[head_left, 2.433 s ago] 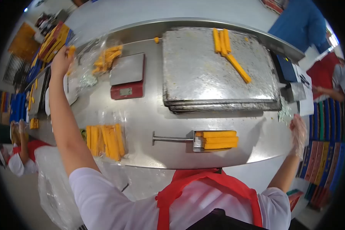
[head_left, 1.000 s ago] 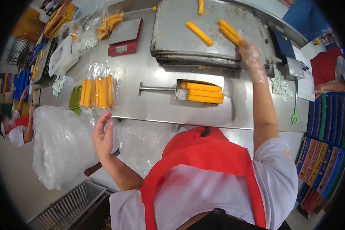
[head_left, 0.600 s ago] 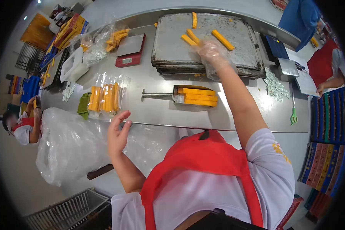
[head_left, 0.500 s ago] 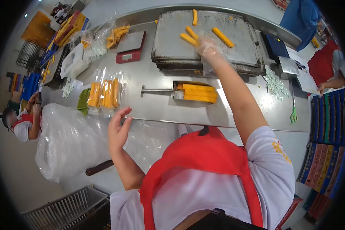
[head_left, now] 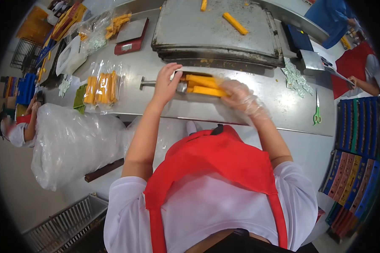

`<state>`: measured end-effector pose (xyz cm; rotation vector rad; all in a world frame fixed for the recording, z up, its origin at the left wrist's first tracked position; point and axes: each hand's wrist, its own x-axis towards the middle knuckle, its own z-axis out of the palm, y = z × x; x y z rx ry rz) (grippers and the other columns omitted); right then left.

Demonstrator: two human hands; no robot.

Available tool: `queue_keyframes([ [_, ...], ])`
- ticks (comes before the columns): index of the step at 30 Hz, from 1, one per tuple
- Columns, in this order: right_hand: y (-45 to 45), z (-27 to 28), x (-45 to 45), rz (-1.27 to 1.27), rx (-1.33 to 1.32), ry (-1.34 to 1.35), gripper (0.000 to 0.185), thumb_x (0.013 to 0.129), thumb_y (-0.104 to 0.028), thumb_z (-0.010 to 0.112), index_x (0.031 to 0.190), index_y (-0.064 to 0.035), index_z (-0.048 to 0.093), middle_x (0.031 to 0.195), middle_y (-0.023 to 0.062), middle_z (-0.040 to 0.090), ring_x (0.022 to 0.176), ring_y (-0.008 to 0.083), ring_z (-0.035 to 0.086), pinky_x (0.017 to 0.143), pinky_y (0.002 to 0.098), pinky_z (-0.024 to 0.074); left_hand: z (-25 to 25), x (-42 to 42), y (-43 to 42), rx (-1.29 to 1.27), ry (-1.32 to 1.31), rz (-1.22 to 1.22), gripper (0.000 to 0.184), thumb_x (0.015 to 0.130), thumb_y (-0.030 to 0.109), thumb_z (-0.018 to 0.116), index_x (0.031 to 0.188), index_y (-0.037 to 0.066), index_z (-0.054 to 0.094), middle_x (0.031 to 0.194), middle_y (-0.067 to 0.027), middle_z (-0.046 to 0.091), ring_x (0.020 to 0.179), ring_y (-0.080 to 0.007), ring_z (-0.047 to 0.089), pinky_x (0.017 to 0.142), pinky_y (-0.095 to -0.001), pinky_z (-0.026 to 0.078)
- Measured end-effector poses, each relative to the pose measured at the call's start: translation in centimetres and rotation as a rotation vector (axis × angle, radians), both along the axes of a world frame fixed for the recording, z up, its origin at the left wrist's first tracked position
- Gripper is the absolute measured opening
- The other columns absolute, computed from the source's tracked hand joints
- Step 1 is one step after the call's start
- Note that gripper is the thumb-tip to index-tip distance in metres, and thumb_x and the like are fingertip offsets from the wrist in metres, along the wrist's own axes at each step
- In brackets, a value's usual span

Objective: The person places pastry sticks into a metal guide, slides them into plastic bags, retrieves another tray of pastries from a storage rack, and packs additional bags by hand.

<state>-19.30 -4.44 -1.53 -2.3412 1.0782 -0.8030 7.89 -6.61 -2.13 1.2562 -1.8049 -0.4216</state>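
Note:
My bare left hand (head_left: 166, 84) grips the left end of a small metal box (head_left: 191, 96), with its fingers over the far side. Long yellow food sticks (head_left: 202, 81) lie lengthwise in the box. At the right end, my right hand (head_left: 240, 98), in a clear plastic glove and smeared by motion, is closed around the ends of yellow sticks; how many it holds is hidden. A metal T-shaped handle (head_left: 145, 83) extends from the box's left side, partly behind my left hand. Further left, clear bags of yellow sticks (head_left: 101, 87) lie on the table.
Stacked baking trays (head_left: 215, 38) hold two loose sticks at the back. Around them are a red scale (head_left: 128, 45), small packets (head_left: 296, 78), green-handled scissors (head_left: 317, 114) and a green cloth (head_left: 80, 100). Big plastic bags (head_left: 71, 143) hang at front left. Other people stand at both sides.
My right hand has come from the trays down to the box, and the two sticks near it there are gone from the trays. My left hand has moved up onto the box.

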Motion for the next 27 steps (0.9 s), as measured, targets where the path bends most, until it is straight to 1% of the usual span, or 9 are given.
queue_keyframes([
  [4,-2.4,1.2,-0.2,0.145,-0.105,-0.043,0.035,0.068,-0.016,0.067,0.101,-0.006,0.06,0.098,0.0141,0.061,0.091,0.0316,0.057,0.081,0.0381,0.0454,-2.5,-1.9,-1.8,0.199,0.083,-0.033,0.026,0.089,0.021,0.047,0.096,0.0,0.06,0.099,-0.0122,0.059,0.098,-0.0243,0.053,0.087,-0.0301,0.039],
  [6,-5.9,2.8,-1.0,-0.111,-0.121,-0.05,0.038,0.07,-0.02,0.066,0.104,-0.0047,0.059,0.105,0.0169,0.059,0.096,0.0302,0.057,0.083,0.0378,0.045,-2.3,-2.9,-1.4,0.193,0.152,-0.032,0.027,0.088,0.022,0.046,0.092,-0.001,0.06,0.094,-0.0139,0.059,0.093,-0.0271,0.054,0.084,-0.0319,0.04],
  [8,-8.9,6.9,-1.0,-0.562,0.273,-0.004,0.039,0.075,-0.029,0.06,0.106,-0.0057,0.058,0.102,0.0178,0.06,0.094,0.0295,0.057,0.082,0.0367,0.0452,-2.4,-3.5,-1.2,0.214,0.221,-0.022,0.029,0.088,0.023,0.046,0.088,-0.001,0.061,0.089,-0.0156,0.06,0.089,-0.0299,0.055,0.08,-0.0337,0.042],
  [10,-14.6,2.7,-2.9,-0.627,-0.209,0.141,0.039,0.078,-0.032,0.057,0.11,-0.0088,0.057,0.094,0.0167,0.063,0.09,0.0282,0.059,0.079,0.036,0.0455,-2.3,-3.8,-1.0,0.19,0.197,-0.026,0.03,0.088,0.024,0.046,0.086,-0.002,0.06,0.088,-0.0155,0.059,0.086,-0.03,0.055,0.078,-0.0345,0.042],
  [13,-18.2,1.1,-2.9,-0.665,-0.018,0.347,0.037,0.08,-0.027,0.056,0.112,-0.0083,0.056,0.087,0.0143,0.063,0.083,0.0228,0.06,0.075,0.0329,0.0458,-2.2,-3.9,-0.8,0.174,0.193,-0.005,0.024,0.085,0.023,0.051,0.088,0.001,0.061,0.097,-0.0151,0.057,0.092,-0.0298,0.052,0.082,-0.0343,0.041],
  [15,-16.0,3.8,-2.2,-0.571,0.319,-0.187,0.035,0.078,-0.018,0.057,0.108,-0.0004,0.057,0.087,0.0125,0.062,0.079,0.0184,0.059,0.073,0.0302,0.0461,-2.3,-3.9,-0.4,0.138,0.212,0.013,0.022,0.084,0.022,0.053,0.088,0.003,0.062,0.103,-0.0147,0.056,0.096,-0.0298,0.051,0.084,-0.0349,0.04],
  [16,-14.8,3.5,-2.6,-0.573,0.325,-0.185,0.035,0.078,-0.018,0.057,0.108,-0.0004,0.057,0.087,0.0125,0.062,0.079,0.0184,0.059,0.073,0.0302,0.0461,-2.3,-3.8,-0.3,0.129,0.164,0.014,0.019,0.082,0.022,0.056,0.087,0.005,0.063,0.106,-0.0144,0.054,0.1,-0.0303,0.048,0.087,-0.0361,0.038],
  [18,-11.5,2.8,-4.2,-0.23,0.668,-0.656,0.032,0.077,-0.011,0.058,0.103,0.0067,0.057,0.089,0.0109,0.061,0.079,0.016,0.058,0.071,0.0276,0.0462,-2.4,-3.9,-0.1,0.124,0.122,0.017,0.017,0.08,0.022,0.058,0.087,0.007,0.064,0.11,-0.014,0.052,0.104,-0.0308,0.045,0.089,-0.0373,0.036],
  [27,2.4,-2.3,-7.1,-0.486,0.71,-0.872,0.022,0.074,0.0,0.06,0.096,0.0039,0.061,0.097,0.0087,0.057,0.089,0.0153,0.055,0.08,0.0251,0.0437,-2.2,-3.8,0.1,0.112,-0.065,-0.067,0.014,0.077,0.022,0.061,0.081,0.009,0.064,0.113,-0.0141,0.051,0.108,-0.0316,0.042,0.091,-0.04,0.033],
])
